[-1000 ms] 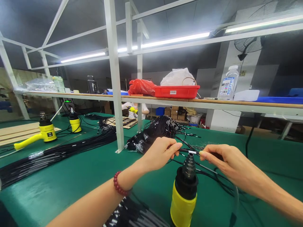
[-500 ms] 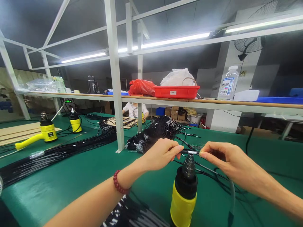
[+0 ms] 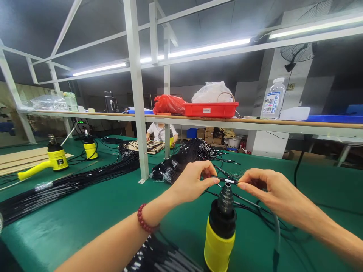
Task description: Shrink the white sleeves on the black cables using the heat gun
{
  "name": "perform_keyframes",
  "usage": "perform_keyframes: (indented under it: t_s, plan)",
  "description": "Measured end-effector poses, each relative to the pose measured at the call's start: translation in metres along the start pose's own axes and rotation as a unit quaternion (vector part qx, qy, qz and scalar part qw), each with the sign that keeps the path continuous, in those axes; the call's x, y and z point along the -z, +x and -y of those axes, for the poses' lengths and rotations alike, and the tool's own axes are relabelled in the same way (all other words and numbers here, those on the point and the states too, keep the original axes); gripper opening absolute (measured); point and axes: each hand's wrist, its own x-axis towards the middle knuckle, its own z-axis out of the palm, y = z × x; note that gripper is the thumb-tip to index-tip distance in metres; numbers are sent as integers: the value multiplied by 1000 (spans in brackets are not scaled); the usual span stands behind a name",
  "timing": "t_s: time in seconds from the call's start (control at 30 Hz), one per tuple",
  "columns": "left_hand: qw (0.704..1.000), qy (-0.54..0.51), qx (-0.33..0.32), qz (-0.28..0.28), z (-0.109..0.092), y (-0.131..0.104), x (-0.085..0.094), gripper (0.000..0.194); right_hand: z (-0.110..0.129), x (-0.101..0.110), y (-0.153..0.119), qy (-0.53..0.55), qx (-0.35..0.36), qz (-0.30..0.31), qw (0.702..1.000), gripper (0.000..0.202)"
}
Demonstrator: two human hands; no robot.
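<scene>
A thin black cable (image 3: 224, 180) with a white sleeve (image 3: 229, 181) is stretched between my two hands. My left hand (image 3: 195, 179) pinches its left end between thumb and fingertips, a red bead bracelet on the wrist. On the other side, my right hand (image 3: 262, 185) grips the cable just right of the white sleeve. Directly beneath stands a yellow heat gun (image 3: 219, 238), upright, its coil-shaped metal nozzle (image 3: 226, 198) a little below the sleeve. More cable trails below my right hand onto the green table.
Bundles of black cables (image 3: 70, 175) lie on the green table (image 3: 93, 219); another bundle (image 3: 167, 257) is at the near edge. Two more yellow heat guns (image 3: 58, 156) stand at left. A white post (image 3: 138, 94) holds a shelf with a red tray (image 3: 211, 109). A person (image 3: 159, 132) sits opposite.
Both hands have lifted the cable slightly, so the white sleeve is a bit higher above the nozzle and tilted. My left fingers have shifted their hold on it.
</scene>
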Motion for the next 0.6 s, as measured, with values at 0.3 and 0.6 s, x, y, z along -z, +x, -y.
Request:
perform_keyframes:
  t_s: [0.3, 0.6]
  plan:
    - [999, 28, 22, 36, -2, -1, 3, 40, -2, -1, -2, -38, -6, 15, 999, 48]
    - [1000, 28, 10, 8, 1, -2, 2, 21, 4, -2, -2, -14, 2, 12, 1000, 38]
